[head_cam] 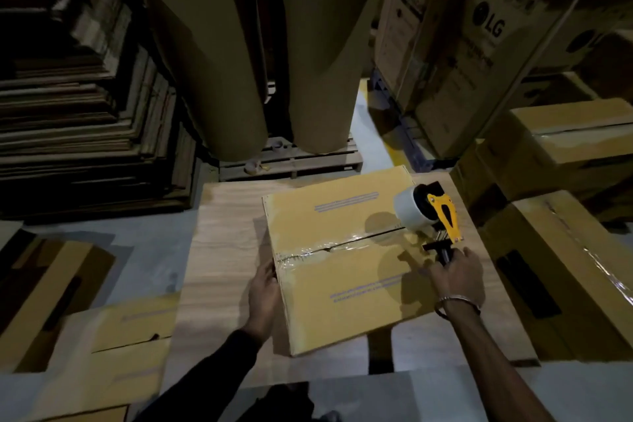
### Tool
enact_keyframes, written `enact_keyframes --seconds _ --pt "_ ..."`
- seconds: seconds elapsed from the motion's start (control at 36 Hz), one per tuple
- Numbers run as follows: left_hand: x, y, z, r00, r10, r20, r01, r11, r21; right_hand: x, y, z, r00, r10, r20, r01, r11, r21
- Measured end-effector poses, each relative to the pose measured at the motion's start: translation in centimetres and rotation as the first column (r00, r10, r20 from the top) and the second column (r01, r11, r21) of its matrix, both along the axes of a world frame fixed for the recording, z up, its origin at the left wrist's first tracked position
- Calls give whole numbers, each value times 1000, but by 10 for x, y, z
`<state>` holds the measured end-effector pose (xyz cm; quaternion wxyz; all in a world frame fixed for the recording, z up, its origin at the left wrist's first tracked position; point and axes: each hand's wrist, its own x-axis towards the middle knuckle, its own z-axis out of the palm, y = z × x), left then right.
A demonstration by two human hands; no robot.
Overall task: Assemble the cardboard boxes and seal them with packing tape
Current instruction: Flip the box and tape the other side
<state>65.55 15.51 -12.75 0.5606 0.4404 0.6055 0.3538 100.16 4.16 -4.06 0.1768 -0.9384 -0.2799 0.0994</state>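
Observation:
A yellow-brown cardboard box [339,288] lies on a wooden board [222,250], its two top flaps closed. Clear tape covers the left and middle of the centre seam. My left hand [263,298] presses against the box's left side at the seam end. My right hand [457,276] grips the black handle of a yellow tape dispenser [442,216] with a white tape roll, held at the seam's right end above the box's right edge.
Taped boxes [568,267] stand at the right, and an untaped box [137,336] sits at the lower left. Flat cardboard stacks [85,113] fill the left. Two large paper rolls [322,62] on a pallet and printed cartons [462,44] stand behind.

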Motion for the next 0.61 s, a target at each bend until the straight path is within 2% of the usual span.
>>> enact_keyframes --seconds 0.06,0.11,0.14,0.22,0.25,0.31,0.33,0.39,0.44,0.5,0.56,0.61 --pt "-4 -12 6 996 0 89 6 998 -70 -8 3 8 998 66 1 -66 997 30" --pt "-11 -23 8 991 26 128 -9 991 -131 -17 9 15 989 125 -85 -118 989 87" --pt "-14 -27 7 995 44 87 -31 989 -144 -25 13 20 978 148 -149 -132 985 108" --pt "-20 -36 17 965 99 -242 -115 992 -50 -51 26 31 907 189 -377 -154 981 121" --pt "-18 -36 28 945 135 -297 -146 989 -18 -61 30 33 868 182 -463 -140 982 125" --pt "-9 -34 51 941 176 -288 -175 984 30 -82 36 38 757 189 -625 -129 982 141" --pt "-2 -32 63 962 169 -213 -170 985 9 -93 40 42 688 195 -699 -125 981 151" --pt "10 -23 82 993 96 71 -82 981 -175 -115 48 49 518 166 -839 -75 986 148" --pt "18 -14 98 943 43 331 100 910 -403 -137 52 58 284 147 -947 -25 989 146" --pt "17 0 97 864 110 492 200 821 -535 -155 54 67 114 141 -983 2 990 143" --pt "9 16 94 819 197 539 213 769 -603 -167 56 70 26 130 -991 30 991 131" --pt "-1 33 92 799 206 565 236 757 -609 -174 59 69 17 122 -992 12 992 122"
